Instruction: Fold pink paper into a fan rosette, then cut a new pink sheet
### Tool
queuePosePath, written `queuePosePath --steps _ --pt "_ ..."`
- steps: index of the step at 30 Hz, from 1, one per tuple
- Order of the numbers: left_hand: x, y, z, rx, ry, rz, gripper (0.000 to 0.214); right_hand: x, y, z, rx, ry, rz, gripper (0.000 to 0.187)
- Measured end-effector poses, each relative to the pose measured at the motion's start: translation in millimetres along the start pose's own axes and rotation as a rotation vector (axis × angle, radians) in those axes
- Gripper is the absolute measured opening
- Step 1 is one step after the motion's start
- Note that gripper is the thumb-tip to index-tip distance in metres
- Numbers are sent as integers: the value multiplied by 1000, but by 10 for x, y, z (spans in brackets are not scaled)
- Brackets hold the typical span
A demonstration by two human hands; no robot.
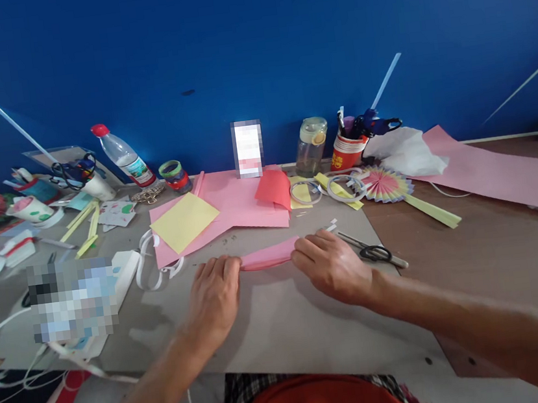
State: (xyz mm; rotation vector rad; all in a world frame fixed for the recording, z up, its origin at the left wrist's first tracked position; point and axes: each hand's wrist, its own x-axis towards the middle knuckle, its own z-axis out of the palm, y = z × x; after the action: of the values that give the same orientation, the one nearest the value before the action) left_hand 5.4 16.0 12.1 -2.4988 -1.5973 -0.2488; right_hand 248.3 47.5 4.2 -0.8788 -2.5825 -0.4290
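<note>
Between my two hands a folded strip of pink paper (269,254) stretches sideways just above the table. My left hand (218,289) is closed on its left end, and my right hand (330,266) grips the right end. Fingertips of both hands are hidden behind the knuckles. Beyond the strip lie sheets of pink paper (239,195) with a yellow sheet (186,222) and a curled red paper (273,189) on top. Close to my right hand, a pair of scissors (376,252) rests on the table.
A power strip (124,275) with white cables sits at left. Along the blue wall stand a plastic bottle (127,159), a phone (248,148), a lidded jar (312,147) and a red cup of tools (348,151). Tape rolls (307,202) and a paper fan (384,184) lie right of centre.
</note>
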Motion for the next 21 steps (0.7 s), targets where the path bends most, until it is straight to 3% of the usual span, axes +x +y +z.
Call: queuePosePath --steps 5,9,11,15,21 --pt "232 -116 -134 30 226 30 20 220 176 -145 -80 129 6 26" --pt "172 -87 -164 138 329 73 15 169 130 -106 -70 147 24 21" --pt "33 -18 -58 163 269 98 15 53 28 11 -22 71 15 19" --pt "-285 116 222 90 21 104 20 -185 -187 225 104 -147 -8 16" --pt "-463 133 314 -40 -167 4 22 -240 -243 198 229 -419 14 12"
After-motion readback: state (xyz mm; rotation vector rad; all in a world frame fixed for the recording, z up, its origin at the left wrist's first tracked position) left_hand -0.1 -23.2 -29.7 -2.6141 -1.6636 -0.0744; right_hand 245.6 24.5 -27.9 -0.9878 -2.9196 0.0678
